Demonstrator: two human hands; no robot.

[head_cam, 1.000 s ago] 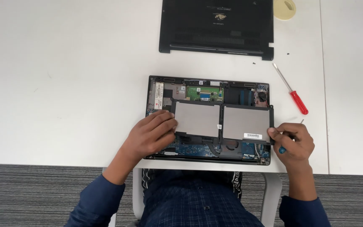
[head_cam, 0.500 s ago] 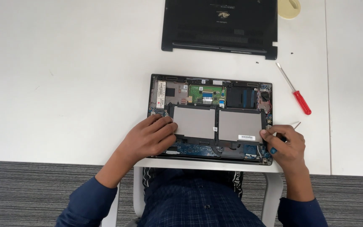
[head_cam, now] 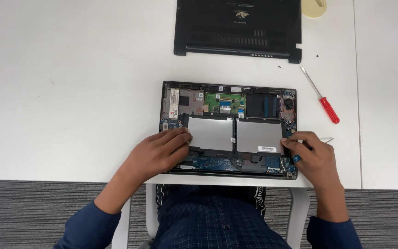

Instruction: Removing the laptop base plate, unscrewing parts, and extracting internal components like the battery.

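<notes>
The opened laptop (head_cam: 229, 129) is lying at the middle of the frame on the white bench (head_cam: 70, 92), its 2 grey battery cells exposed. The left hand (head_cam: 160, 154) is pressing flat and open on the left cell (head_cam: 210, 133), steadying it. The right hand (head_cam: 312, 159) is closing on what seems a small blue-tipped tool (head_cam: 296, 158) at the lower right corner, probably working a screw. Next, the tip is needing steady seating. A red screwdriver (head_cam: 321, 96) is lying upper right.
</notes>
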